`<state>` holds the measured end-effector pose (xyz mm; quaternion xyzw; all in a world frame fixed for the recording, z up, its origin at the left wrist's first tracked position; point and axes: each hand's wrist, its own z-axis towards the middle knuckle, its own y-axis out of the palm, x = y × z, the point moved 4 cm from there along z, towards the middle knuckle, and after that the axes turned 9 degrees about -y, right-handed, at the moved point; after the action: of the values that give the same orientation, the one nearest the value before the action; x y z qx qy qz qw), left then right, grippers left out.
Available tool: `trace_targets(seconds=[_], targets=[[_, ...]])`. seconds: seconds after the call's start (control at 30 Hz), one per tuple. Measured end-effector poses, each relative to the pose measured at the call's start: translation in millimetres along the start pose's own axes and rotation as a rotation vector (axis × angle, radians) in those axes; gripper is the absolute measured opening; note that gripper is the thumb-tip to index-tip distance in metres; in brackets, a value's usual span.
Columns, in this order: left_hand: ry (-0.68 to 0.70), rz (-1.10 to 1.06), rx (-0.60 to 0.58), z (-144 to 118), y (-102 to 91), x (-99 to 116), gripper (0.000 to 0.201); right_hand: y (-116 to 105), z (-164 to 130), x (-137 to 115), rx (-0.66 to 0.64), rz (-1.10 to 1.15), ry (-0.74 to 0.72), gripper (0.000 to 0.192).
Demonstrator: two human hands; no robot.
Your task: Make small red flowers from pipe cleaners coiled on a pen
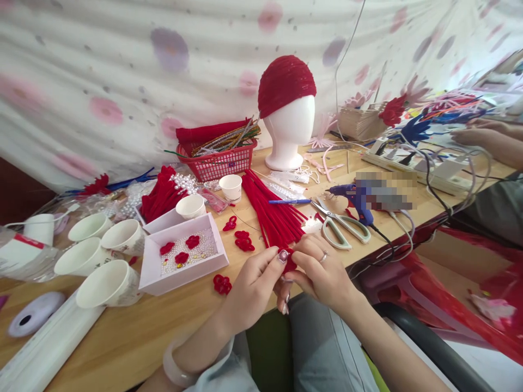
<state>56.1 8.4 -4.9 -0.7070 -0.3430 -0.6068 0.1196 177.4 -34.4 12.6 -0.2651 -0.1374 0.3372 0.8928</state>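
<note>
Pinching a small red pipe-cleaner piece between them, the two hands meet at the near edge of the counter, just in front of the person's lap. The left hand closes thumb and forefinger on the piece from its left; the right hand, ring on one finger, grips it from the right with curled fingers, so both are equally near it. Most of the piece is hidden by the fingers, and its long axis cannot be told.

Taking the bundle of red pipe cleaners as landmark: it lies just beyond the hands, its long axis running away toward the white foam head wearing a red cap. Left of the bundle lie small red knots, then a pink tray of beads, then paper cups. Right of it lie scissors and a blue glue gun. Behind it stands a red basket.

Beyond hangs a flowered cloth; another person's arm rests far right.
</note>
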Motion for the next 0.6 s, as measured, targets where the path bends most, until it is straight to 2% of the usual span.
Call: trace_targets(seconds=[0.13, 0.23, 0.37, 0.47, 0.53, 0.6], targets=[[0.071, 0.099, 0.040, -3, 0.8, 1, 0.040, 0, 1, 1, -0.006, -0.041, -0.053, 0.027], [0.090, 0.056, 0.031, -3, 0.9, 0, 0.039, -1, 3, -1, 0.053, -0.021, -0.109, 0.022], [-0.103, -0.156, -0.066, 5, -0.7, -8, 0.043, 1, 3, -1, 0.052, -0.008, -0.153, 0.016], [-0.231, -0.188, -0.145, 8, 0.1, -14, 0.047, 1, 2, -1, 0.006, -0.013, -0.193, 0.014], [-0.203, -0.164, -0.127, 9, 0.4, -13, 0.047, -1, 2, -1, -0.006, -0.024, -0.200, 0.015], [-0.107, -0.099, -0.056, 7, 0.5, -10, 0.046, -2, 3, -3, 0.014, -0.058, -0.184, 0.017]])
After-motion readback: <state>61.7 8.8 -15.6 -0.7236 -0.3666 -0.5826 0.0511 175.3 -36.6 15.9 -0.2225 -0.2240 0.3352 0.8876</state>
